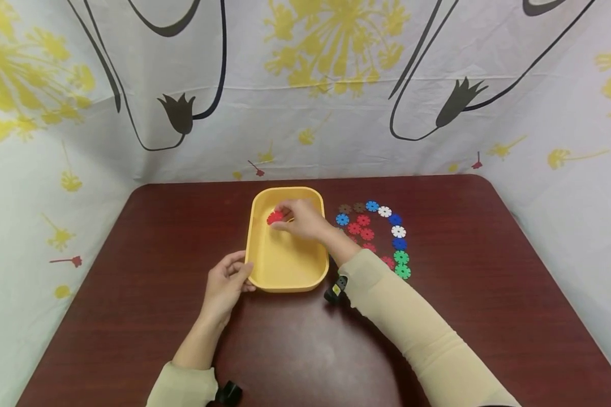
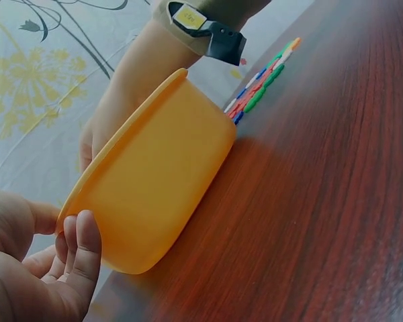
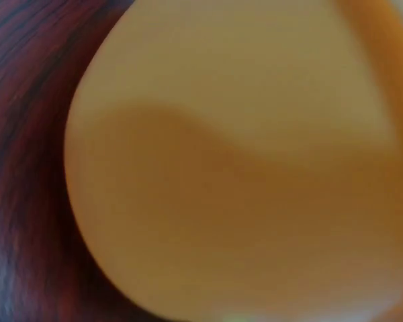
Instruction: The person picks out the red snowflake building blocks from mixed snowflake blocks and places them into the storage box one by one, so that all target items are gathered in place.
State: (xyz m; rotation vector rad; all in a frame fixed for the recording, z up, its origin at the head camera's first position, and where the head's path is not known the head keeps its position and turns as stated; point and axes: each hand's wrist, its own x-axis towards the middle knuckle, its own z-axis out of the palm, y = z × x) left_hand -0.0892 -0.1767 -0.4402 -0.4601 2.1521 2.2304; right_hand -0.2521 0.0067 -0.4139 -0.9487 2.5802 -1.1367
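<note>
A yellow plastic tray [image 1: 290, 271] with rounded corners stands on the table. My left hand [image 1: 227, 285] holds its near left rim between thumb and fingers; the left wrist view shows this left hand [image 2: 47, 268] against the tray's outer wall [image 2: 148, 174]. Over the tray's inside, my right hand [image 1: 302, 220] pinches a red notched plastic disc [image 1: 274, 217]. Whether another disc lies beneath those fingers is hidden. Close up, the right wrist view is filled by the tray's yellow wall [image 3: 221, 215], and neither the right hand nor the disc shows there.
To the tray's right, flat notched discs lie joined in an arch: blue [image 1: 395, 219], white [image 1: 399, 232], green [image 1: 401, 256] and brown [image 1: 358, 207]. Several red discs [image 1: 367, 234] lie within it, partly hidden by the right forearm. A patterned cloth [image 1: 305, 152] hangs behind the dark wooden table [image 1: 183, 226].
</note>
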